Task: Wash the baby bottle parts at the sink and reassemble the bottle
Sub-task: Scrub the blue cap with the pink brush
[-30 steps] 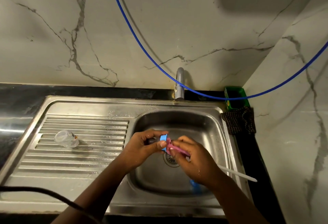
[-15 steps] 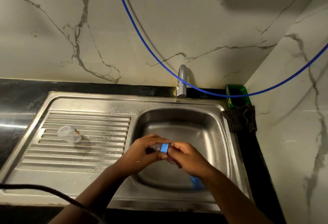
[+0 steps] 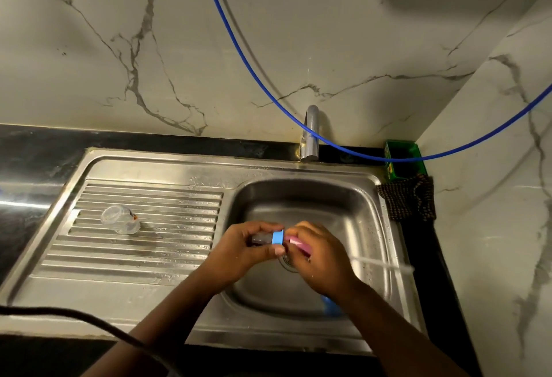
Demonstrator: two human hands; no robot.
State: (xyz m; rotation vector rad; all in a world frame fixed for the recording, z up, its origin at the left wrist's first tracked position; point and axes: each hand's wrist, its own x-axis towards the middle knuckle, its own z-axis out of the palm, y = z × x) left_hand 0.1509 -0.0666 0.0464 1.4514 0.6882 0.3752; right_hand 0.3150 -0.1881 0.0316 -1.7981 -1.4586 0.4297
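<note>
Over the sink basin [image 3: 358, 212], my left hand [image 3: 245, 251] grips a clear baby bottle with a blue collar ring [image 3: 277, 238] at its mouth. My right hand [image 3: 319, 260] holds a pink bottle brush [image 3: 298, 243] whose head meets the bottle's mouth; its white handle [image 3: 385, 266] sticks out to the right. A clear bottle cap [image 3: 119, 219] lies on the ribbed drainboard to the left. A blue part [image 3: 330, 306] rests on the basin floor, partly hidden under my right wrist.
The chrome tap [image 3: 310, 134] stands behind the basin, no water visibly running. A green box [image 3: 401, 157] and a dark checked cloth [image 3: 407, 197] sit at the right corner. A blue hose [image 3: 268, 90] hangs across the marble wall. A black cable [image 3: 89, 320] crosses the lower left.
The brush's pink head was pushed into the bottle half a second ago and now shows again outside the mouth, with the white handle back in view. Both hands stayed over the drain.
</note>
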